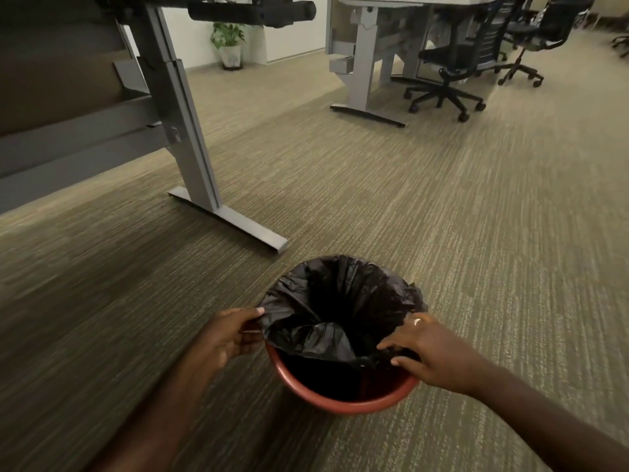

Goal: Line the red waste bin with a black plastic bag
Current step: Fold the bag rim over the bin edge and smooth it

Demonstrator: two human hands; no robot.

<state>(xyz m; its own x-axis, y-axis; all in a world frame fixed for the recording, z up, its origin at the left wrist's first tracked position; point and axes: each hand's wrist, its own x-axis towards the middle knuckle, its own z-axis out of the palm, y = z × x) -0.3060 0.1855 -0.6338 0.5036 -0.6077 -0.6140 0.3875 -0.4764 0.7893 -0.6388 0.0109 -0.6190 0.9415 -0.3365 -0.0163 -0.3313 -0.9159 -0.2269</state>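
On the striped olive carpet floor (442, 233), at 6 o'clock from your view: one round red plastic waste bin (343, 401), upright. Black plastic bag (340, 301) sits inside it, film folded over the rim from 9 through 12 to 3 o'clock; the near rim at 6 o'clock is bare red. Your left hand (228, 335), at the bin's 9 o'clock, pinches the bag's edge between thumb and fingers. Your right hand (429, 352), at 4 o'clock, fingers spread, presses loose film at the rim; ring visible. Grey metal table leg (183, 131) at 11 o'clock, well apart. Black wheeled office chairs (452, 63) at 1 o'clock, far.
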